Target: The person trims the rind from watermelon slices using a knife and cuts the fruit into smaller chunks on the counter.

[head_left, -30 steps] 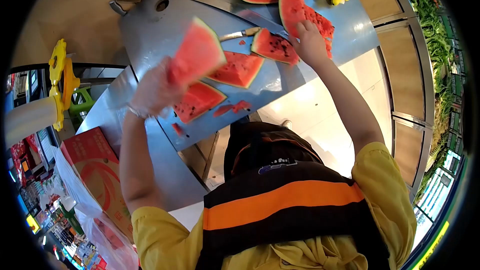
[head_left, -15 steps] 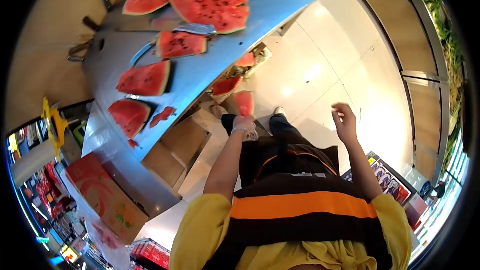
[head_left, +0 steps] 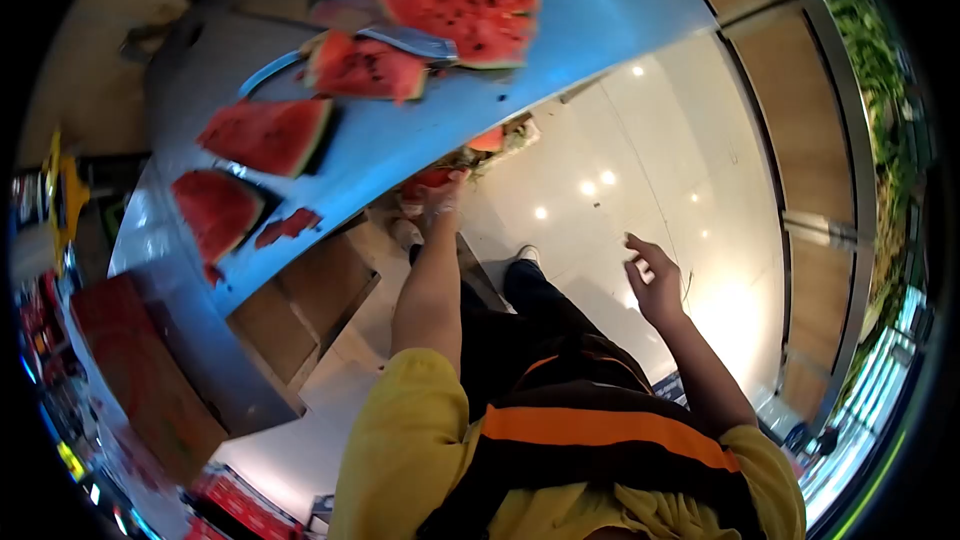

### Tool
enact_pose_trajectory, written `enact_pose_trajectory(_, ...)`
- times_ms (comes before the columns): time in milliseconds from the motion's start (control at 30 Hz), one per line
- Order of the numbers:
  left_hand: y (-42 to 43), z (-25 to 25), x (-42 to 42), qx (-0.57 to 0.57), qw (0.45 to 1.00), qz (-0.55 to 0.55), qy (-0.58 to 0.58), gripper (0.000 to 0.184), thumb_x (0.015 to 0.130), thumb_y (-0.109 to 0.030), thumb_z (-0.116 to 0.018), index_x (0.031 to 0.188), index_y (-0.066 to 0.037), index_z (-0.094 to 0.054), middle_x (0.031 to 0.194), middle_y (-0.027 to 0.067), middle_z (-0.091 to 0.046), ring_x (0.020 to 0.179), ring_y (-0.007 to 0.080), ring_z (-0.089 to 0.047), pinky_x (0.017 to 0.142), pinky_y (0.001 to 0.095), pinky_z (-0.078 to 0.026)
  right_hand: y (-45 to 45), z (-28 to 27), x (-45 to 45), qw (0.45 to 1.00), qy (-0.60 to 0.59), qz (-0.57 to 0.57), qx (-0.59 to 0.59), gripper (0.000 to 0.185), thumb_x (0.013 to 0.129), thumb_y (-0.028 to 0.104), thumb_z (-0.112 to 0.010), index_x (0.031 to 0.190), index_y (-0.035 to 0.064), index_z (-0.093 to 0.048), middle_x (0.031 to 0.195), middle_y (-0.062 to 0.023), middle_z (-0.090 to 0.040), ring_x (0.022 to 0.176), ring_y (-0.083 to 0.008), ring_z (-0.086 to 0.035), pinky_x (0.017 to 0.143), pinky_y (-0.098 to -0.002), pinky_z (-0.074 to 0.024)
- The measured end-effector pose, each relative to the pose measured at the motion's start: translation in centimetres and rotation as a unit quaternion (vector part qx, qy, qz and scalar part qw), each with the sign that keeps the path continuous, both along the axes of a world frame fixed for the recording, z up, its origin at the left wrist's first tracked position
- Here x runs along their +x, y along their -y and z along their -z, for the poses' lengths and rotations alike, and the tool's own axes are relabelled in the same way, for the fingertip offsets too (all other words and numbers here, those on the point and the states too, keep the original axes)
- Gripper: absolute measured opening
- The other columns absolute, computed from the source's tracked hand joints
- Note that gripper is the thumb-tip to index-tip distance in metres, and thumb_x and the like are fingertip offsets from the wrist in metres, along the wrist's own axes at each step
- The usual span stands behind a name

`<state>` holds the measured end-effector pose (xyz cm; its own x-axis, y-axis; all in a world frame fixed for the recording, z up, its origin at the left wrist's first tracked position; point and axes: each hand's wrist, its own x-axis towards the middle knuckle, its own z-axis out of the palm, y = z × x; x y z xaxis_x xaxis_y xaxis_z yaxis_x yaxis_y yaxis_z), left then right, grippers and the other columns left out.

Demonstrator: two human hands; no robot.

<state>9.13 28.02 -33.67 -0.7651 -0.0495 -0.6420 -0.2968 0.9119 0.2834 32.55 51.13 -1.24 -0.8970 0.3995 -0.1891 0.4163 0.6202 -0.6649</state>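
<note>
My left hand (head_left: 440, 198), with clear plastic around its wrist, is over the bin (head_left: 525, 140) beside the table's lower edge. Its fingers look spread, though blurred, and no watermelon piece is visible in its grasp. Right below it lies a red watermelon piece (head_left: 428, 178), partly covered by the hand; another watermelon piece (head_left: 487, 139) is farther along in the bin. My right hand (head_left: 655, 282) hangs free over the floor, fingers loosely bent and apart, holding nothing.
The metal table (head_left: 590, 20) carries a large cut watermelon (head_left: 460, 0), several wedges including a near wedge (head_left: 215, 210), red scraps (head_left: 287, 228) and a knife (head_left: 412, 42). Cardboard boxes (head_left: 320, 290) stand below. Wooden panels (head_left: 825, 180) line the right side.
My left hand has moved forward and left to the bin, and the watermelon piece it held no longer shows in it. My right hand has shifted slightly left and down.
</note>
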Motion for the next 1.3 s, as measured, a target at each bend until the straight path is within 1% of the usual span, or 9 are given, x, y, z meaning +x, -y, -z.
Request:
enact_pose_trajectory(133, 5.2, -9.0, 6.9, 0.100, 0.992, 0.020, -0.072, 0.077, 0.077, -0.058, -0.058, 0.128, -0.002, -0.044, 0.117, 0.0174, -0.055, 0.101, 0.0295, -0.056, 0.086, 0.0365, -0.044, 5.6, -3.6, -14.2, 0.974, -0.177, -0.139, 0.025, 0.021, 0.077, 0.003, -0.064, 0.098, 0.0065, -0.065, 0.087, -0.0118, -0.065, 0.077, -0.0265, -0.062, 0.067, -0.0341, -0.0495)
enact_pose_trajectory(267, 12.4, -20.5, 12.0, 0.624, 0.721, -0.280, 0.111, 0.034, 0.087, -0.017, -0.060, 0.115, 0.002, -0.054, 0.099, 0.0106, -0.062, 0.090, 0.0188, -0.061, 0.079, 0.0315, -0.050, 11.0, -7.7, -30.1, 0.929, -0.261, -0.240, 0.103, 0.014, 0.080, 0.014, -0.061, 0.091, 0.0084, -0.067, 0.084, -0.0118, -0.065, 0.077, -0.0300, -0.061, 0.068, -0.0369, -0.0491)
enact_pose_trajectory(567, 26.7, -36.1, 5.8, 0.555, 0.744, -0.342, -0.145, 0.026, 0.084, -0.010, -0.061, 0.106, 0.002, -0.055, 0.093, 0.0071, -0.061, 0.080, 0.0162, -0.060, 0.071, 0.0287, -0.049, 23.5, -6.8, -48.9, 0.816, 0.069, -0.420, 0.392, 0.018, 0.077, 0.011, -0.059, 0.092, 0.0066, -0.068, 0.094, -0.0120, -0.065, 0.087, -0.0278, -0.063, 0.074, -0.0381, -0.0517)
enact_pose_trajectory(633, 27.3, -37.8, 2.1, 0.276, 0.852, -0.312, -0.316, 0.031, 0.078, -0.008, -0.065, 0.106, 0.001, -0.056, 0.093, 0.0095, -0.062, 0.081, 0.0197, -0.061, 0.074, 0.0306, -0.049, 23.9, -5.9, -50.3, 0.792, 0.124, -0.446, 0.398, 0.019, 0.075, 0.010, -0.059, 0.092, 0.0060, -0.068, 0.095, -0.0119, -0.066, 0.089, -0.0273, -0.063, 0.075, -0.0383, -0.0519)
enact_pose_trajectory(733, 27.2, -39.3, -2.4, 0.246, 0.783, -0.237, -0.520, 0.035, 0.073, -0.006, -0.066, 0.105, 0.000, -0.056, 0.095, 0.0119, -0.062, 0.083, 0.0242, -0.061, 0.076, 0.0323, -0.049, 24.1, -5.6, -51.3, 0.734, 0.176, -0.497, 0.428, 0.023, 0.073, 0.018, -0.063, 0.094, 0.0083, -0.066, 0.095, -0.0113, -0.064, 0.086, -0.0288, -0.062, 0.075, -0.0394, -0.0510)
enact_pose_trajectory(967, 25.7, -42.1, -10.5, 0.261, 0.812, 0.041, -0.521, 0.037, 0.072, -0.002, -0.063, 0.107, -0.001, -0.052, 0.102, 0.0168, -0.058, 0.093, 0.0321, -0.058, 0.081, 0.0395, -0.047, 22.4, -12.7, -47.7, 0.913, -0.040, -0.381, 0.139, 0.021, 0.084, 0.019, -0.055, 0.099, 0.0048, -0.050, 0.074, -0.0115, -0.059, 0.068, -0.0287, -0.060, 0.061, -0.0386, -0.0474)
enact_pose_trajectory(1067, 26.7, -42.1, -12.1, 0.159, 0.850, -0.067, -0.498, 0.045, 0.072, -0.006, -0.065, 0.113, -0.002, -0.048, 0.101, 0.0172, -0.057, 0.089, 0.0330, -0.057, 0.079, 0.0405, -0.047, 19.5, -15.2, -41.7, 0.944, -0.034, -0.310, -0.108, 0.019, 0.086, 0.016, -0.054, 0.097, 0.0045, -0.044, 0.069, -0.0089, -0.053, 0.058, -0.0261, -0.053, 0.057, -0.0336, -0.0437)
enact_pose_trajectory(1167, 25.1, -42.1, -11.0, 0.443, 0.768, -0.317, -0.337, 0.059, 0.071, -0.016, -0.069, 0.122, -0.004, -0.041, 0.101, 0.0197, -0.053, 0.092, 0.0328, -0.054, 0.082, 0.0420, -0.045, 16.9, -14.9, -34.3, 0.918, 0.153, -0.304, -0.205, 0.018, 0.084, 0.012, -0.056, 0.099, 0.0039, -0.047, 0.073, -0.0093, -0.054, 0.067, -0.0222, -0.056, 0.062, -0.0329, -0.0451)
enact_pose_trajectory(1300, 22.5, -40.6, -9.6, 0.067, 0.897, -0.230, -0.372, 0.090, 0.065, -0.027, -0.075, 0.137, -0.009, -0.024, 0.114, 0.0228, -0.043, 0.105, 0.0348, -0.046, 0.092, 0.0425, -0.041, 15.6, -10.6, -28.6, 0.893, 0.052, -0.439, -0.082, 0.033, 0.077, 0.009, -0.059, 0.109, 0.0081, -0.052, 0.091, -0.0139, -0.057, 0.081, -0.0300, -0.059, 0.070, -0.0377, -0.0483)
